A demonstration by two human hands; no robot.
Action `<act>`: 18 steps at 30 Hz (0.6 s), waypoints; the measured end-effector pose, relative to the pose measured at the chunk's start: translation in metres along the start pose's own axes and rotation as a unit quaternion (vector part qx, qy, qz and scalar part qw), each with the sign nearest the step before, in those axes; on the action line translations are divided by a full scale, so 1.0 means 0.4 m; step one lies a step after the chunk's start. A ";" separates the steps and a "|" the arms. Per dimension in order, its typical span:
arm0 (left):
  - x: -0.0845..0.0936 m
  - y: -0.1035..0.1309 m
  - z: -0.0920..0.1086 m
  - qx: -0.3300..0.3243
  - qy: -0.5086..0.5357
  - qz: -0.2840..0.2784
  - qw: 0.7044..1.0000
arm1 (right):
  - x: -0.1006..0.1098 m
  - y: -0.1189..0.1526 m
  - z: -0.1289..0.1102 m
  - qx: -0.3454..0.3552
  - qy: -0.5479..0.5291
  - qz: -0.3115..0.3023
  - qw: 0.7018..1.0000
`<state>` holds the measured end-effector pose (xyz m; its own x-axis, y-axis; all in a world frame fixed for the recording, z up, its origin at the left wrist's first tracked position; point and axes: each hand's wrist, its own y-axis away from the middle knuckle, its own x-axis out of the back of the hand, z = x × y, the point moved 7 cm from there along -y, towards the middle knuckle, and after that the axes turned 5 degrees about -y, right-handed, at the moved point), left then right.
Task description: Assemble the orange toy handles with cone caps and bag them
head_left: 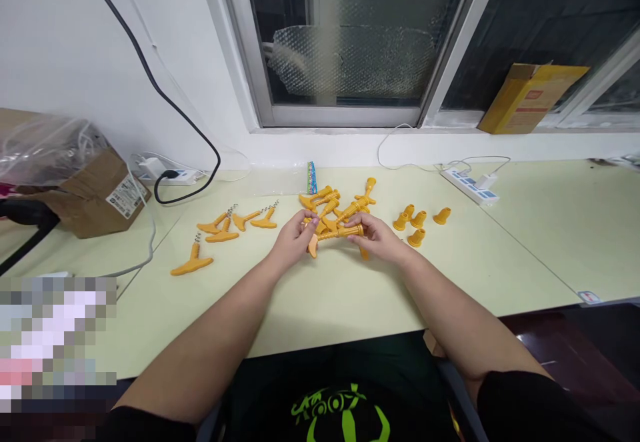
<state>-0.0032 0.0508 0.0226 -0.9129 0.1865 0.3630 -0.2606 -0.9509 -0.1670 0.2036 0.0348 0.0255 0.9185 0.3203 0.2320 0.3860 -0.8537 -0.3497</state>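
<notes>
Held level between my two hands is a yellow plastic corkscrew [331, 234]. My left hand [296, 239] is closed around its T-shaped handle. At the other end, my right hand [377, 237] pinches the flared sleeve [354, 230] that covers the screw. Just behind my fingers lies a pile of similar yellow corkscrews [327, 203], partly hidden by my hands. To the left rest several T-handles with bare metal spirals, the nearest being a corkscrew handle [193, 262]. Several loose yellow sleeves [416, 237] stand or lie to the right of my right hand.
The pale table [320, 309] meets a wall with a window. A power strip [470, 185] lies at the back right, another at the back left. A cardboard box [97, 195] stands on the left. A clear plastic bag [280, 179] lies behind the pile.
</notes>
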 end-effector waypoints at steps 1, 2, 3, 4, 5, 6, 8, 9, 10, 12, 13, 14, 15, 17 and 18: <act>-0.001 -0.007 -0.016 0.030 0.036 -0.007 0.999 | 0.004 0.000 -0.012 0.034 0.040 0.009 0.999; 0.000 -0.013 -0.030 0.055 0.069 -0.011 0.996 | 0.010 0.000 -0.021 0.060 0.074 0.020 0.995; 0.004 -0.018 -0.042 0.074 0.098 -0.009 0.992 | 0.019 0.000 -0.027 0.076 0.100 0.034 0.992; 0.012 -0.023 -0.051 0.087 0.121 -0.002 0.989 | 0.031 0.001 -0.030 0.081 0.122 0.051 0.988; 0.021 -0.027 -0.057 0.096 0.140 0.007 0.985 | 0.047 0.002 -0.031 0.080 0.142 0.071 0.984; 0.031 -0.029 -0.061 0.102 0.154 0.014 0.983 | 0.065 0.004 -0.031 0.074 0.164 0.093 0.979; 0.046 -0.032 -0.061 0.105 0.166 0.022 0.980 | 0.105 0.010 -0.026 0.044 0.204 0.134 0.969; 0.051 -0.032 -0.060 0.104 0.166 0.023 0.980 | 0.125 0.014 -0.021 0.023 0.220 0.148 0.964; 0.055 -0.032 -0.058 0.105 0.164 0.025 0.980 | 0.143 0.017 -0.015 0.002 0.230 0.158 0.960; 0.059 -0.030 -0.056 0.107 0.155 0.028 0.982 | 0.176 0.023 -0.003 -0.035 0.247 0.166 0.954; 0.060 -0.029 -0.054 0.107 0.145 0.030 0.983 | 0.191 0.025 0.002 -0.045 0.260 0.169 0.950; 0.061 -0.028 -0.052 0.104 0.130 0.032 0.985 | 0.206 0.027 0.005 -0.050 0.280 0.175 0.943; 0.061 -0.027 -0.048 0.100 0.110 0.031 0.988 | 0.221 0.029 0.009 -0.056 0.306 0.186 0.932; 0.062 -0.024 -0.036 0.085 0.059 0.025 0.994 | 0.249 0.033 0.021 -0.081 0.364 0.210 0.904; 0.064 -0.022 -0.029 0.078 0.032 0.019 0.996 | 0.260 0.036 0.028 -0.098 0.389 0.218 0.890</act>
<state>-0.0277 0.0669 0.0226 -0.9409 0.1593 0.2988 -0.1770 -0.9837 -0.0328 0.3055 0.0606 0.0344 0.6109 -0.3749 0.6973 -0.0850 -0.9067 -0.4131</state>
